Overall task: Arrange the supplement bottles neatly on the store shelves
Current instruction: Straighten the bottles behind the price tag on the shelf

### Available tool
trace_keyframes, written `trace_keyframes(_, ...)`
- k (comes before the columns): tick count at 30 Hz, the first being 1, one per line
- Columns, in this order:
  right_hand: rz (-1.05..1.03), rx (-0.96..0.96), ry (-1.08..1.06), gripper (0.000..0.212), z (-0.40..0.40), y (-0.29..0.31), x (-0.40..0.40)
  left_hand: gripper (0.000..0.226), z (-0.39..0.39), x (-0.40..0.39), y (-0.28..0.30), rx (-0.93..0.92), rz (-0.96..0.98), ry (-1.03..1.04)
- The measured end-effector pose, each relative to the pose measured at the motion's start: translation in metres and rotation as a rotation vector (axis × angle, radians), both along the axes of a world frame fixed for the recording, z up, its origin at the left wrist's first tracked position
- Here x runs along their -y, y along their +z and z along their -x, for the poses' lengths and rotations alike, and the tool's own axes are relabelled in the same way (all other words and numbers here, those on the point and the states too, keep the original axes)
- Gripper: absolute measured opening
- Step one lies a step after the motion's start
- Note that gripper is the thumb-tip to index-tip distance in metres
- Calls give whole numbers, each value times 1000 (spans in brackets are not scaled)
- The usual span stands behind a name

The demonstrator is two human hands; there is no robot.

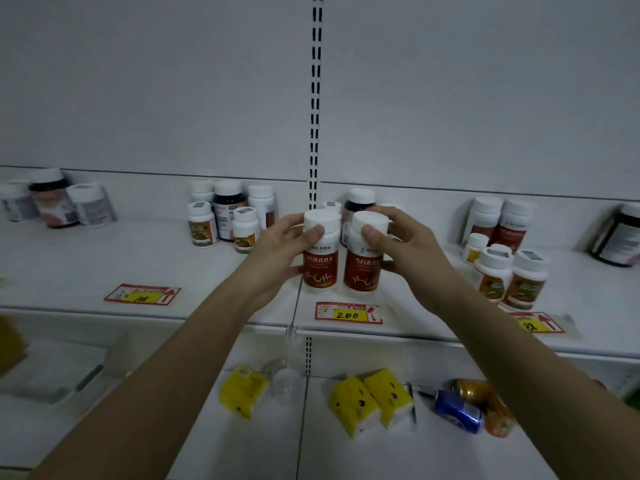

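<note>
Two white-capped supplement bottles with red labels stand side by side at the middle of the upper shelf (pixel 242 299). My left hand (pixel 277 247) grips the left red bottle (pixel 320 268), thumb on its cap. My right hand (pixel 401 244) grips the right red bottle (pixel 362 271) the same way. Behind them stand a dark bottle (pixel 360 202) and small white ones, partly hidden by my hands.
More bottles stand in groups at the far left (pixel 52 202), left of centre (pixel 225 216), right (pixel 502 251) and far right (pixel 620 237). Price tags (pixel 348 312) lie along the shelf's front. The lower shelf holds yellow packs (pixel 370 401), a clear cup (pixel 285 379) and a blue can (pixel 457 410).
</note>
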State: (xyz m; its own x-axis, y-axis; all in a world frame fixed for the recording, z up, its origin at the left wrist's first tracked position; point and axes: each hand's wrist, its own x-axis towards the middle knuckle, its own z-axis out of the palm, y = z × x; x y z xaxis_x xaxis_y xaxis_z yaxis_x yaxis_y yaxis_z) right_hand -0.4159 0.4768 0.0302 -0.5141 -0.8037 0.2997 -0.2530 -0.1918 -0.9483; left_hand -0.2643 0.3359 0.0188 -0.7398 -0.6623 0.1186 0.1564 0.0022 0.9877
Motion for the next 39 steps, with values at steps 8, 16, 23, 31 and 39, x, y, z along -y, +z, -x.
trace_keyframes(8, -33, -64, 15, 38, -5, -8, 4, 48, 6, 3, -12, 2, -12, -37)
trace_keyframes(16, -24, -106, -7, 28, -6, -17, 8, 62, 2, 7, -33, 46, 137, -78)
trace_keyframes(23, -36, -111, -48, 35, -5, -23, 7, 62, 3, 9, -39, 28, 193, -104)
trace_keyframes(31, -45, -82, -27, 34, -5, -22, 5, 67, 3, 9, -40, 28, 208, -124)
trace_keyframes(39, -126, -66, 22, 52, 1, -14, -1, 75, -4, -2, -23, 69, 264, -137)
